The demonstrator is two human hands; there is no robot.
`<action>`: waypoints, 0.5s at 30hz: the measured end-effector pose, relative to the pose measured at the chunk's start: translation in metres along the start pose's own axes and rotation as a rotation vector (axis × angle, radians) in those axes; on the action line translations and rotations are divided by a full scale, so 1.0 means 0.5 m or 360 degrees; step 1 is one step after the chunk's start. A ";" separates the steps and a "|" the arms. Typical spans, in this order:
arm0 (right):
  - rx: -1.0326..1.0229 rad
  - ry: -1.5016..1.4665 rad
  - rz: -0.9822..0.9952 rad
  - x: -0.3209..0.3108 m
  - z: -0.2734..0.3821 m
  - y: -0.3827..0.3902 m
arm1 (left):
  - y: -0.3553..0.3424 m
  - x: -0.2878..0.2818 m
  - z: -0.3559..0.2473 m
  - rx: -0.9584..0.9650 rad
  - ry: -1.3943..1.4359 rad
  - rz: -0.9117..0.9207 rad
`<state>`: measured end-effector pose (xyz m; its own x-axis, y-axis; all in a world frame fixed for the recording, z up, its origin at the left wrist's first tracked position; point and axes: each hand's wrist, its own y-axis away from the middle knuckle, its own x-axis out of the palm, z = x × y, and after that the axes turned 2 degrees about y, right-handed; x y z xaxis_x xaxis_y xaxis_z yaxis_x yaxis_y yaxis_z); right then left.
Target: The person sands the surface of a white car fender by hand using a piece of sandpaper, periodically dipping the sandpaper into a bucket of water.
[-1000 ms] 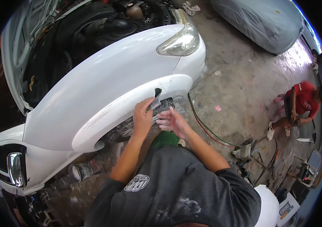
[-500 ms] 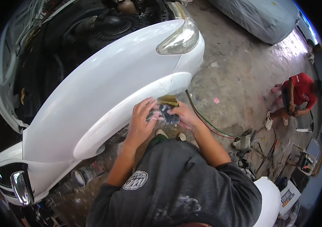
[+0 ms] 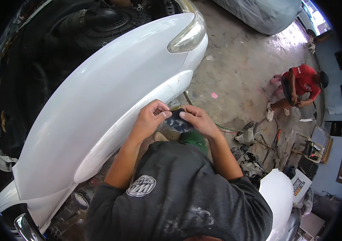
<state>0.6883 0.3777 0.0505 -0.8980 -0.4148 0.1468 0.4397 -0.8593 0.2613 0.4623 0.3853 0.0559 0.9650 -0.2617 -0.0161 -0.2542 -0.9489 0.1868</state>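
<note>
**Both hands close on a dark pad beside a white car fender**

A person in a grey shirt holds a small dark pad [image 3: 177,121] between both hands, just in front of the chest. The left hand [image 3: 150,119] pinches the pad's left edge with curled fingers; the right hand [image 3: 198,120] grips its right edge, thumb on top. What the pad is made of cannot be told. Just beyond and to the left of the hands curves a white fender [image 3: 98,104], its wheel-arch lip close to the left hand's knuckles but not touching. Farther beyond the hands sits the car's headlight [image 3: 187,35]. To the right of the right hand, tools and hoses [image 3: 255,138] lie scattered on the concrete floor [image 3: 235,68]. Well beyond them, a second person in a red shirt [image 3: 299,86] crouches on the floor.
</note>
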 end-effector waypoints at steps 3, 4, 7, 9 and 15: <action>0.0051 -0.0040 -0.0070 0.006 0.003 0.003 | 0.005 0.003 0.005 0.0038 -0.0017 0.0074; 0.0031 0.0060 -0.0144 0.010 0.005 0.004 | 0.006 0.005 0.006 0.0049 0.0058 0.0070; -0.0046 0.0213 -0.0254 0.014 -0.001 -0.008 | 0.015 0.009 -0.003 0.0052 0.0261 0.0063; -0.0103 0.0258 -0.0281 0.011 0.000 -0.011 | 0.017 0.020 0.005 0.0017 0.0176 -0.0002; -0.0122 0.0267 -0.0263 -0.029 -0.004 -0.009 | 0.021 0.056 0.018 -0.0097 -0.0088 -0.0030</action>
<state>0.6992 0.3869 0.0454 -0.9508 -0.3050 -0.0542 0.2895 -0.9372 0.1946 0.4863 0.3663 0.0487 0.9641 -0.2548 -0.0743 -0.2300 -0.9418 0.2453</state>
